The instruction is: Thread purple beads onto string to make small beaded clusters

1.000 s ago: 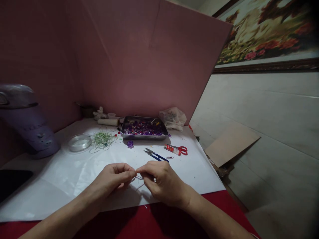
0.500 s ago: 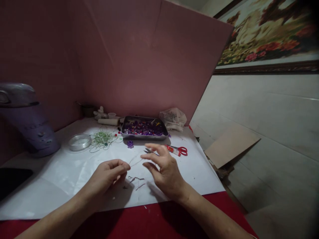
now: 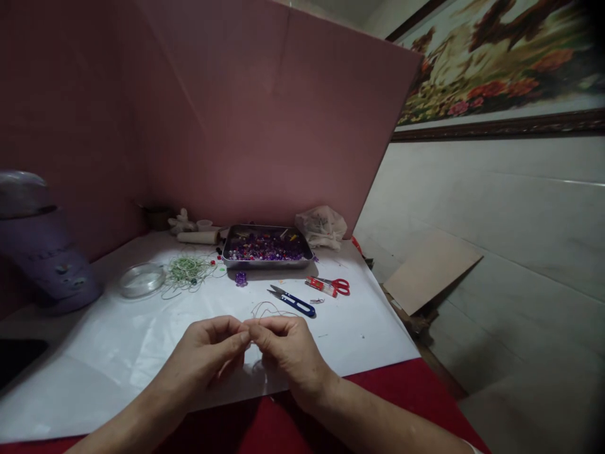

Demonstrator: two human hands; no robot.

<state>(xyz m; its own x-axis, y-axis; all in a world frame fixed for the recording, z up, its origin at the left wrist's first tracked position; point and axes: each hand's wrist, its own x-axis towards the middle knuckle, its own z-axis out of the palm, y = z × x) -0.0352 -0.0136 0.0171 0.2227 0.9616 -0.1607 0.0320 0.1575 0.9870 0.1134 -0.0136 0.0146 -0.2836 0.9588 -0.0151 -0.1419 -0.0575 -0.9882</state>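
Observation:
Over the front of the white sheet, my left hand and my right hand meet at the fingertips. Both are closed in a pinch on a thin cord, whose loops stick out just beyond the fingers. The part between the fingertips is hidden. Behind my right hand lie blue thread snips, with their blades pointing left. A purple beaded piece sits farther back, in front of a metal tray of mostly purple beads.
Red-handled scissors and a red lighter lie on the right. Tangled green cord and a clear round dish are on the left, near a purple tumbler. A plastic bag stands behind, against the pink board.
My right hand has come left and down, its fingers closing beside my left fingertips on the cord. The snips now show fully. The whole view has shifted slightly.

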